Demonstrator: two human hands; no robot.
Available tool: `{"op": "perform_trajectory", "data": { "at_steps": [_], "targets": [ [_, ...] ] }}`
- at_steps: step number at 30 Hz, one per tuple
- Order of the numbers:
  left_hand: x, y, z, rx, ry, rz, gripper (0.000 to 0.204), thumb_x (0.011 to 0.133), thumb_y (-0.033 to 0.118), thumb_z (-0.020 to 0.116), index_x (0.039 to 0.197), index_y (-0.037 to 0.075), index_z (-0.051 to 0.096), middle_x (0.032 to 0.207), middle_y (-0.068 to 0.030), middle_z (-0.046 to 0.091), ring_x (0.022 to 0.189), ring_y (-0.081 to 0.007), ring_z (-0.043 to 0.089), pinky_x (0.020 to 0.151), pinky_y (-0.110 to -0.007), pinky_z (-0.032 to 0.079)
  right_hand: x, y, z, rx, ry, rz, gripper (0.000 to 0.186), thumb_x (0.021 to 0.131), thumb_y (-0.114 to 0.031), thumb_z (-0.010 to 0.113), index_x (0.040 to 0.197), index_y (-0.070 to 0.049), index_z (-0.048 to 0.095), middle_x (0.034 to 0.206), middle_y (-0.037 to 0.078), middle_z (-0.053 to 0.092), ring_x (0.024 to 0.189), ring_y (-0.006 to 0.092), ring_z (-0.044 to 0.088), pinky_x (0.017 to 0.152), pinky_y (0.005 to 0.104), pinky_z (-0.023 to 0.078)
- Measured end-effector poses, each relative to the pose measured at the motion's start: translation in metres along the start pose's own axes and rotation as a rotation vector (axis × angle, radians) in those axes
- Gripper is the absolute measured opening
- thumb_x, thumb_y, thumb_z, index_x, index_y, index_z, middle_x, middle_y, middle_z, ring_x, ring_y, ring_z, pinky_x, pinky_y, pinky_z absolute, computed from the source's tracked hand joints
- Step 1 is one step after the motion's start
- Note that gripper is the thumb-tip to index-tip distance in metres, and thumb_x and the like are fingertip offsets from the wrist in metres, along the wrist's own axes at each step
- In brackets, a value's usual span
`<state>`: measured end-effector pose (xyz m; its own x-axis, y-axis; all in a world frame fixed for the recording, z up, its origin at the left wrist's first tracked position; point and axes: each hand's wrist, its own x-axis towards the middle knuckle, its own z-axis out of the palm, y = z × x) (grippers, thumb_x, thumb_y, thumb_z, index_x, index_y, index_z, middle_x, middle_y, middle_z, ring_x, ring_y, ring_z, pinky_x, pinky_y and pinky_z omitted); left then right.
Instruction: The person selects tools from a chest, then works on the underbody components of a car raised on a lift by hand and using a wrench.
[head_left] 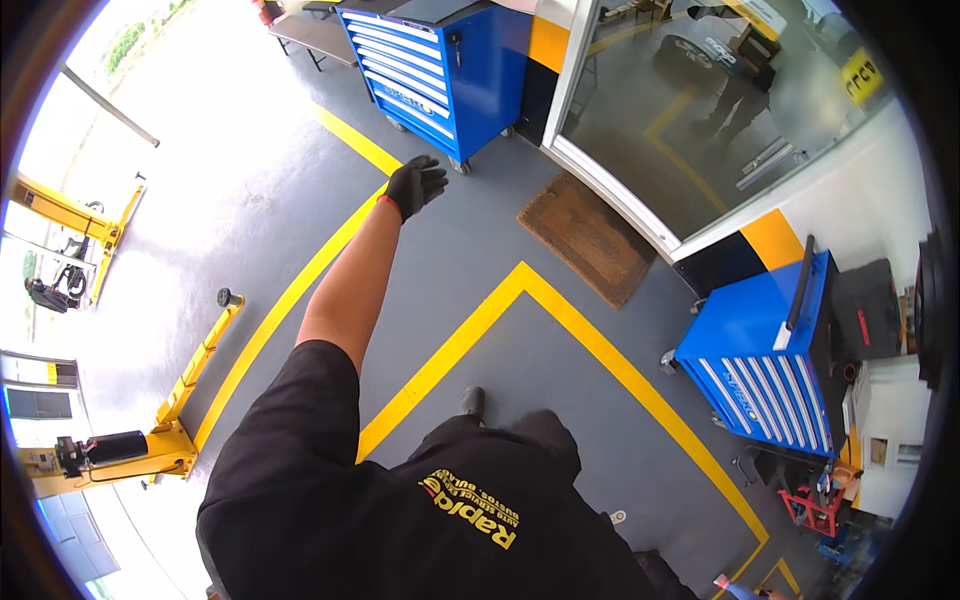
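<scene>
My left hand [416, 186], in a black glove, reaches out above the grey floor with fingers extended and nothing held. It is nearest, in the picture, to a tall blue tool cabinet [483, 80] on wheels. My black-clad body fills the lower middle, with one shoe [473, 400] showing. My right hand cannot be made out; a dark shape at my lower right, near a small silver metal piece [618, 517], may be part of it.
Yellow floor lines [640, 395] surround me. A brown doormat [585, 240] lies before a glass door [690, 120]. At right stand another blue cabinet [750, 340] and a red metal item [805, 510]. Yellow lift arms [200, 365] lie at left; a bench [310, 45] stands at the back.
</scene>
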<state>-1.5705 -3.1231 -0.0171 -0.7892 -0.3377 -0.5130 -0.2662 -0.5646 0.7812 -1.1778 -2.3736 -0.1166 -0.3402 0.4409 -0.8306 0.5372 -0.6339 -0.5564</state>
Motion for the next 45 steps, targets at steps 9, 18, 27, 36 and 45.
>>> {"op": "perform_trajectory", "data": {
  "at_steps": [9,18,27,36,45],
  "targets": [
    [0.245,0.146,-0.002,-0.088,0.052,0.049,0.043,0.1,0.029,0.049,0.134,0.002,0.052,0.135,-0.0211,0.057,0.123,-0.0366,0.056,0.106,-0.048,0.044,-0.009,0.014,0.263,-0.147,0.028,0.117,0.053,0.092,-0.065,0.054,0.091,-0.013,0.053,0.074,0.004,0.05,0.079,0.025,0.054,0.082,0.0498,0.046],
    [0.504,0.264,-0.067,-0.214,0.158,0.09,0.046,0.101,0.026,0.047,0.142,0.005,0.043,0.147,-0.022,0.044,0.135,-0.0414,0.043,0.111,-0.052,0.039,-0.115,0.041,0.509,-0.246,-0.131,-0.039,0.057,0.09,-0.07,0.052,0.084,-0.013,0.053,0.071,0.004,0.051,0.075,0.0245,0.054,0.078,0.0459,0.047],
    [0.632,0.262,-0.128,-0.716,-0.187,-0.234,0.014,0.098,0.027,0.06,0.093,0.014,0.058,0.077,-0.0024,0.058,0.071,-0.0186,0.058,0.078,-0.035,0.052,-0.245,0.18,0.766,-0.407,-0.288,-0.024,0.046,0.098,-0.054,0.052,0.085,-0.01,0.051,0.072,0.004,0.05,0.066,0.0207,0.054,0.072,0.0439,0.053],
    [0.532,0.344,-0.284,0.522,-0.167,0.127,0.017,0.097,0.016,0.056,0.106,0.003,0.063,0.089,-0.0073,0.065,0.083,-0.0188,0.066,0.068,-0.033,0.053,-0.27,0.245,1.1,-0.839,-0.724,-0.199,0.012,0.089,-0.005,0.065,0.092,-0.004,0.054,0.076,0.003,0.058,0.064,0.0146,0.061,0.061,0.0271,0.052],
    [0.598,0.494,-0.431,1.452,0.143,0.802,0.016,0.089,0.016,0.058,0.094,0.007,0.069,0.1,-0.0188,0.067,0.095,-0.0397,0.064,0.085,-0.046,0.052,-0.266,0.302,1.203,-0.905,-0.881,-0.347,0.023,0.088,-0.01,0.067,0.104,0.006,0.067,0.081,0.007,0.069,0.057,0.0121,0.059,0.053,0.0243,0.046]
  ]
}}
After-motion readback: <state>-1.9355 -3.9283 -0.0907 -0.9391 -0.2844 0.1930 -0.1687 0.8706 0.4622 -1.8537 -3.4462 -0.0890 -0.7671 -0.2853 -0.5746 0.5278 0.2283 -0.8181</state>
